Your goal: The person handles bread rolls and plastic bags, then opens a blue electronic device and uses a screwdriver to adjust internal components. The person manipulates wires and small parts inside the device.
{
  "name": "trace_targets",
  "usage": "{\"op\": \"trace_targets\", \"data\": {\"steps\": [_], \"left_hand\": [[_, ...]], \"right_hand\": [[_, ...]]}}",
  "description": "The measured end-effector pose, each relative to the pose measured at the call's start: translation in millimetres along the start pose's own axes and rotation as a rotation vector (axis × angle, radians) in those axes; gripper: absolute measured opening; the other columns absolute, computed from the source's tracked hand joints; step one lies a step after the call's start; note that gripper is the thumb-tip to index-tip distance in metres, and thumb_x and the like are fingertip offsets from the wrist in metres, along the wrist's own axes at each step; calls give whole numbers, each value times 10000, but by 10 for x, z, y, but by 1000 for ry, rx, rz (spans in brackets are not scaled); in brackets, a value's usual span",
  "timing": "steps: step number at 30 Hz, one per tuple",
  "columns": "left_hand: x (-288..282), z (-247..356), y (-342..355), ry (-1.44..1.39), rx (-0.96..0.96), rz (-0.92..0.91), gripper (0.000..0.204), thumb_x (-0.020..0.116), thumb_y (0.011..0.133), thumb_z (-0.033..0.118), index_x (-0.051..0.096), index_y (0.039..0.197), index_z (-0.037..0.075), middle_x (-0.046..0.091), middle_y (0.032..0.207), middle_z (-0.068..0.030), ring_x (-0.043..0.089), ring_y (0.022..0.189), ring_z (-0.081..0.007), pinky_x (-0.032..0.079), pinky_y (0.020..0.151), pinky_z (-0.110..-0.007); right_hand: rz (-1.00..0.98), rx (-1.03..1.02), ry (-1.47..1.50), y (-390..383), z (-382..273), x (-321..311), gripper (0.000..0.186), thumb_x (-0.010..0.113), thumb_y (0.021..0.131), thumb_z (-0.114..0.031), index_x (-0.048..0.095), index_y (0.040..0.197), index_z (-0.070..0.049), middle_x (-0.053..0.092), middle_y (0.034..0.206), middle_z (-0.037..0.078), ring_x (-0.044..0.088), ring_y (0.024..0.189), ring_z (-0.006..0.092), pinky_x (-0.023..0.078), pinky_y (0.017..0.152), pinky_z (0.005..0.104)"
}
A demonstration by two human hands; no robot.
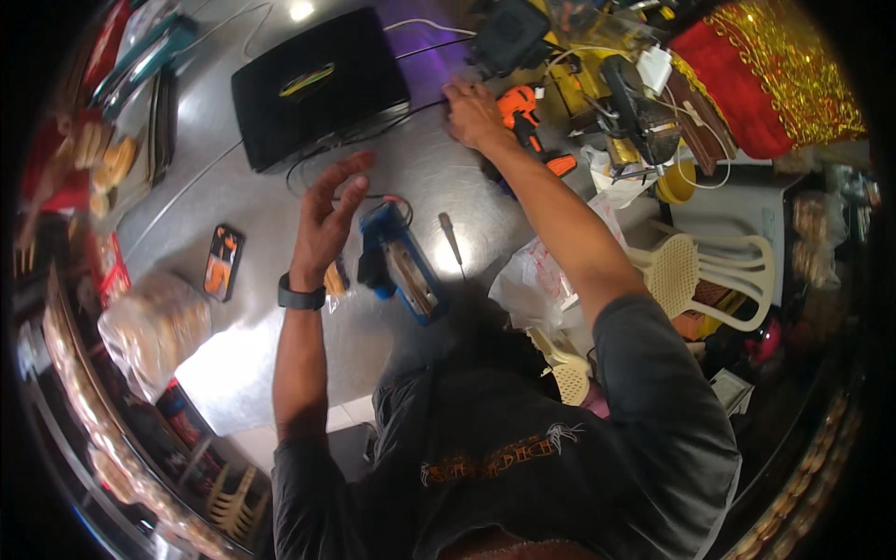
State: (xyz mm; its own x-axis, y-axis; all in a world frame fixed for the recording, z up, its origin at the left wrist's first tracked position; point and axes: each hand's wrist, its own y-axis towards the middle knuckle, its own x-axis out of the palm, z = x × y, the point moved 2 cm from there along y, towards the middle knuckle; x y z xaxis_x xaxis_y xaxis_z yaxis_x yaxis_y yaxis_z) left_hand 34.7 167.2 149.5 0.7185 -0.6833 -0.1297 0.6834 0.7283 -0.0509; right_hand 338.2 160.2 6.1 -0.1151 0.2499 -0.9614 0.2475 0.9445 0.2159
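My left hand (329, 219), a dark watch on its wrist, hovers over the metal table with its fingers apart and nothing clearly in them; the fingertips are blurred. Below it to the right lies a blue tool with a metal bar (409, 273). My right hand (474, 114) reaches farther out, its fingers bent at the end of a thin black cable (422, 109) that it seems to pinch. Just right of that hand lies an orange and black cordless drill (519, 110). A screwdriver (451, 235) rests between the blue tool and my right forearm.
A large black box-shaped device (322, 84) stands at the far side. A phone (223, 261) and a wrapped bread pack (154, 327) lie left. Cluttered tools and a black charger (510, 37) fill the far right. Cream plastic chairs (672, 271) and a plastic bag (532, 285) are on the right.
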Motion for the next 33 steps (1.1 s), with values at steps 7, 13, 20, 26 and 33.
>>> {"op": "trace_targets", "data": {"steps": [7,13,20,26,33], "left_hand": [[617,-106,1296,414,129,-363,322,601,1032,167,634,1307,1,688,1240,-211,667,1151,-292,522,963,-397],[1315,-1265,2081,721,-174,-438,458,734,903,273,617,1198,-57,704,1077,-223,705,1013,-358,574,841,-431],[1482,-1326,2068,401,-19,-482,238,656,907,188,622,969,-39,671,842,-120,695,684,-217,599,581,-347],[1720,-977,1923,-279,-277,-458,257,575,1021,301,649,1004,56,604,801,3,531,632,-97,478,540,-277],[2005,-1156,2396,575,146,-324,308,571,1000,270,710,1208,91,739,1057,-102,711,888,-220,571,743,-394]], "right_hand": [[-102,-262,29,-305,-432,-3,241,580,947,-198,706,1115,-79,692,1158,114,583,1174,341,382,1070,541],[-112,-294,402,-1092,-901,-530,189,609,946,-195,695,1082,-96,690,1047,112,616,1123,304,321,1174,525],[5,-341,634,-1281,-1189,-772,193,675,889,-68,670,1080,-94,669,1040,108,630,1050,314,390,1137,511],[-136,-242,623,-1313,-1148,-665,160,658,885,-130,699,1026,-66,665,1093,131,588,1156,344,323,1172,550],[15,-92,648,-1698,-741,-1150,258,741,854,-94,702,1102,-33,676,1128,175,571,1189,418,429,1051,513]]}}
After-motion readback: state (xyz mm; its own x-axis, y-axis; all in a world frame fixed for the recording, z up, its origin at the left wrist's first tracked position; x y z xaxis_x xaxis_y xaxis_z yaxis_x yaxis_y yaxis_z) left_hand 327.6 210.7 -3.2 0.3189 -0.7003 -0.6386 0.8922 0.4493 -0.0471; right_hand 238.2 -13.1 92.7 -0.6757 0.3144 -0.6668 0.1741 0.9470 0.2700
